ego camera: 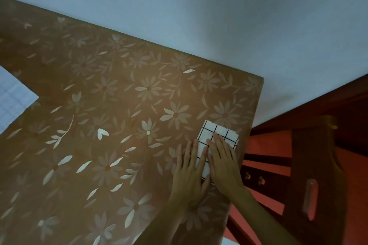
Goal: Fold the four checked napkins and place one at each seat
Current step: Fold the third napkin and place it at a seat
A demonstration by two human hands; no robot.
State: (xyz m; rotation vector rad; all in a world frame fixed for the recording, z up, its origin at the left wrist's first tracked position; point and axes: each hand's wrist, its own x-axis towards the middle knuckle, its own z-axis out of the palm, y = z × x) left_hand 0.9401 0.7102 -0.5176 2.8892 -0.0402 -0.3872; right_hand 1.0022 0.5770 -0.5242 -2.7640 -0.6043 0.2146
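The folded checked napkin (pixel 218 134) lay directly beneath both grips, its long axis running away from me, roughly along the desk (pixel 99 105) edge just right of my right grip (pixel 225 167). That grip covered more of the cloth. My left grip (pixel 189 171) lay partly on it and partly on the desk. Both were released, fingers straight and flat, pressing the fold down and grasping nothing. Well off to the left of my left grip showed a pale checked cloth (pixel 12 101), probably another napkin.
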